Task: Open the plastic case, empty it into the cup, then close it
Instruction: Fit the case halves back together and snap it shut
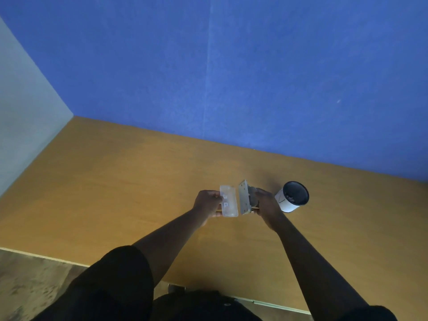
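Note:
The clear plastic case is open in two halves above the wooden table (115, 181). My left hand (207, 202) grips the left half, the lid (228, 201), which faces up. My right hand (266, 205) grips the other half (244, 200), tilted on edge, with small dark and brass-coloured parts showing behind it. The white paper cup (289, 200) with a dark inside stands just right of my right hand, a few dark bits visible in it.
A blue wall (254, 77) runs along the table's far edge and a pale wall (25, 112) along its left. The near table edge (46, 257) lies by my body, with floor at the lower left.

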Available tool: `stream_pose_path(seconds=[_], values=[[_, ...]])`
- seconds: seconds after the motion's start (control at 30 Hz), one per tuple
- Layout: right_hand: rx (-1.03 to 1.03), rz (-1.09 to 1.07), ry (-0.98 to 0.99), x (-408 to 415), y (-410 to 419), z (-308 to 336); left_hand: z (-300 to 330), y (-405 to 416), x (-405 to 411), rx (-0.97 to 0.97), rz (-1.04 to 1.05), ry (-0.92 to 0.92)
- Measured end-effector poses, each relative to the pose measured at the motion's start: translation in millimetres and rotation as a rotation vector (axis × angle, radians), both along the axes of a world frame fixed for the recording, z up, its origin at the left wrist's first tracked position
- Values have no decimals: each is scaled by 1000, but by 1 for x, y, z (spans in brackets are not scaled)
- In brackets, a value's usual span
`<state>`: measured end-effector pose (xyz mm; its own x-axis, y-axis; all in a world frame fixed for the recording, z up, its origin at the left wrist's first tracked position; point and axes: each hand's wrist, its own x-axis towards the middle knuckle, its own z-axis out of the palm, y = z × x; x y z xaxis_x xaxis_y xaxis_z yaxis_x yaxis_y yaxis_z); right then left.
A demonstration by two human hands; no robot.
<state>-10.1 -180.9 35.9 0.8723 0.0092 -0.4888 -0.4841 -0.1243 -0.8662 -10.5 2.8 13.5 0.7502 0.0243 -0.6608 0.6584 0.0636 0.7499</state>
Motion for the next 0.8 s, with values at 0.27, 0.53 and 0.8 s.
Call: stream_pose_path(seconds=[0.27,0.53,0.8], values=[[-39,86,-46,-4,-12,6,5,-21,0,-13,-39,-22],[-149,159,-75,3,-21,7,20,-33,6,-35,-96,-52],[-240,174,-86,8,-24,8,23,-39,11,-68,-81,-22]])
